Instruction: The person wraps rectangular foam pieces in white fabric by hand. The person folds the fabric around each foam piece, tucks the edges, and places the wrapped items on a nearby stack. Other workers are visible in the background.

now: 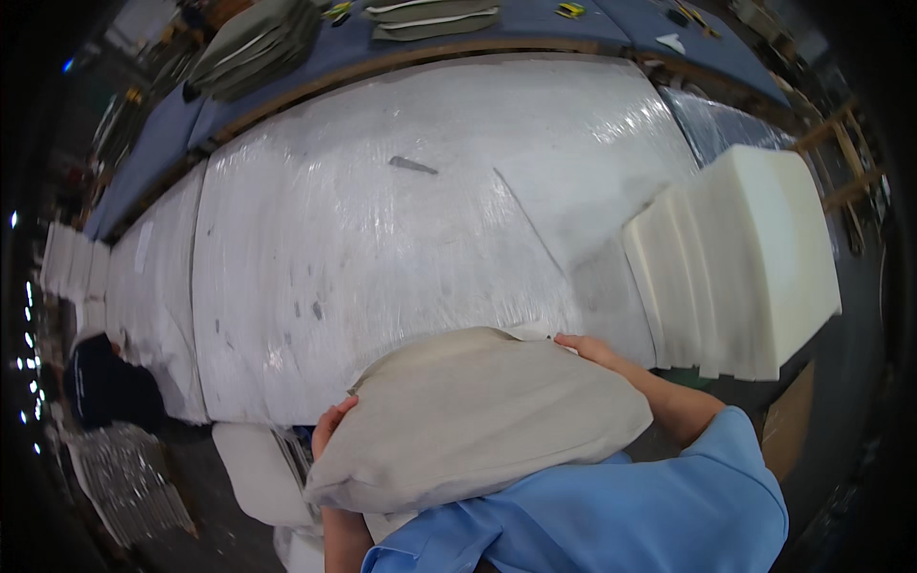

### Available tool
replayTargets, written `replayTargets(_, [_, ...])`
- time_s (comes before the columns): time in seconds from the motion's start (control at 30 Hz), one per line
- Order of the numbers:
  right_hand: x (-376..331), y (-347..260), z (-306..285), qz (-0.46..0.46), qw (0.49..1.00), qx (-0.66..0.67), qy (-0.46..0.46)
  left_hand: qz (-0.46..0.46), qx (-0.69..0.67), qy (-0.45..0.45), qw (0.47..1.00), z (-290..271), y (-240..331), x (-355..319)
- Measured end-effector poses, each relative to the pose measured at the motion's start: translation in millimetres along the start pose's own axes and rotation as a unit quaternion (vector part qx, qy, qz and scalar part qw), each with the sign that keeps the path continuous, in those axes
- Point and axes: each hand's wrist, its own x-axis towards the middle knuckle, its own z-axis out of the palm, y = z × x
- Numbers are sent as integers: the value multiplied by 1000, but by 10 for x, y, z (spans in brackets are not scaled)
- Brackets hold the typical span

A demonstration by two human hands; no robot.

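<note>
A beige fabric-covered cushion [478, 420] lies tilted against my blue-sleeved body, its far edge at the front of the plastic-covered table [382, 258]. My left hand [332, 422] is closed on the cushion's left corner, with part of the fingers hidden behind the fabric. At the far right corner my right hand [585, 348] pinches the edge, where a bit of white material [533, 331] shows. The cushion's underside is out of sight.
To the right stands a stack of cream foam pads [707, 267]. A grey strip [413, 165] lies on the table film. Grey-green folded covers [258, 48] sit on a blue table behind. A person in dark clothing [110, 382] is at the left, near white foam pads [253, 473].
</note>
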Motion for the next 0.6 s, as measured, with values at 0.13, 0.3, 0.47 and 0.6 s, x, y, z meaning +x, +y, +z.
replayTargets(0.13, [70, 459, 76, -21, 993, 112, 8, -52, -8, -20, 998, 0, 433, 362])
replayTargets(0.3, [-165, 801, 540, -2, 971, 239, 15, -99, 41, -91, 990, -203, 803, 791])
replayTargets(0.47, [-224, 1388, 1044, -35, 949, 311, 24, -165, 105, -133, 972, -286, 1282, 1167])
replayTargets(0.6, [-185, 1784, 1550, -93, 920, 380, -26, -207, 228, -200, 930, -563, 1672, 1552])
